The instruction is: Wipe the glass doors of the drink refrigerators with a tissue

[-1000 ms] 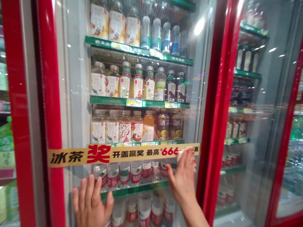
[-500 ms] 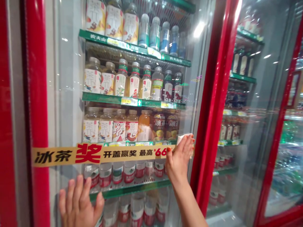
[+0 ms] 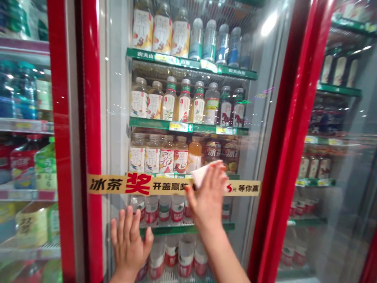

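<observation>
My right hand (image 3: 208, 198) presses a folded white cloth (image 3: 199, 174) flat against the glass door (image 3: 115, 98) of a drinks fridge. Its fingers lie over the cloth, which sticks out on the left side of them. Cloth and hand cover part of a tan sticker strip (image 3: 167, 186) with black and red lettering that runs across the glass. Lower and to the left, my left hand (image 3: 129, 237) rests on the door with fingers spread, holding nothing. Behind the glass, bottled drinks (image 3: 181, 155) stand in rows on green-edged shelves (image 3: 188, 126).
Red door frames (image 3: 290, 141) border the glass on the right, with another red frame (image 3: 93, 118) on the left. More fridge shelves with bottles (image 3: 313, 167) show beyond on the right. At far left stand shelves of drinks and cartons (image 3: 32, 224).
My right hand has slid the cloth leftward along the sticker strip, uncovering its right end. The view has shifted left, bringing the left-hand shelves into sight. My left hand stays spread on the glass.
</observation>
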`<state>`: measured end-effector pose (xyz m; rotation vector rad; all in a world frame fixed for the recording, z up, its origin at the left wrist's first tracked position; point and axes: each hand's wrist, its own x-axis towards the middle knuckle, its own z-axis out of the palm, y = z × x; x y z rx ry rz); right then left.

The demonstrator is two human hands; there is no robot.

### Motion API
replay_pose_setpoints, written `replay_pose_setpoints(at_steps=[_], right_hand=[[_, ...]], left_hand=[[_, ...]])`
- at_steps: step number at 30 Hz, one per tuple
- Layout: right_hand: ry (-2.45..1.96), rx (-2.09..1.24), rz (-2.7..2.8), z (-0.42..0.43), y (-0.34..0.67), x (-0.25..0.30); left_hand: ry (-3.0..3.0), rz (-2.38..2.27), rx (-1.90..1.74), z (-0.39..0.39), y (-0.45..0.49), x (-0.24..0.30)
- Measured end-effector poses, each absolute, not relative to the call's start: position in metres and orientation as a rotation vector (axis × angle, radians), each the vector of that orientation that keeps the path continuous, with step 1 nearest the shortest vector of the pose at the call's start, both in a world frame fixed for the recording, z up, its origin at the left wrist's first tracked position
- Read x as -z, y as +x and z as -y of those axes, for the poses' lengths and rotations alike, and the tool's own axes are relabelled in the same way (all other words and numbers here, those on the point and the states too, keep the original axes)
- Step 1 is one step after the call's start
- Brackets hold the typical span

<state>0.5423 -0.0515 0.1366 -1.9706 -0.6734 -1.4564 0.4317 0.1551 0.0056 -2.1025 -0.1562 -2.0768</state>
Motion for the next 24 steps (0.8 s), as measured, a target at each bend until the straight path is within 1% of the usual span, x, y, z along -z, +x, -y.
replay_pose_setpoints(at_steps=[3,5,7,9,11,14,17,20,22,24], right_hand=[[-1.966,1.573,1.165,-0.011,0.506,-0.131],[-2.0,1.621,1.262,-0.011,0.505,-0.125],[-2.072,1.615,1.111,0.023,0.521,-0.12],[-2.11,1.56,0.813,0.067,0.545,-0.123],[-2.067,1.488,0.561,0.092,0.566,-0.132],[-2.006,1.433,0.51,0.069,0.563,-0.152],[-2.014,1.483,0.826,-0.006,0.521,-0.172],[-1.932,1.424,1.364,-0.077,0.48,-0.183],[-1.846,1.3,1.666,-0.102,0.464,-0.185],[-1.786,1.21,1.839,-0.108,0.457,-0.185]], left_hand=[[-2.103,0.103,2.045,-0.16,0.429,-0.006],[-2.103,0.091,2.02,-0.16,0.427,-0.007],[-2.11,0.117,2.011,-0.156,0.425,-0.007],[-2.124,0.156,2.018,-0.151,0.424,-0.008],[-2.131,0.188,2.035,-0.148,0.426,-0.008],[-2.136,0.221,2.032,-0.15,0.429,-0.006],[-2.161,0.201,2.032,-0.157,0.432,0.003],[-2.17,0.143,2.071,-0.165,0.432,0.015],[-2.171,0.143,2.111,-0.167,0.428,0.017],[-2.162,0.194,2.188,-0.166,0.419,0.008]])
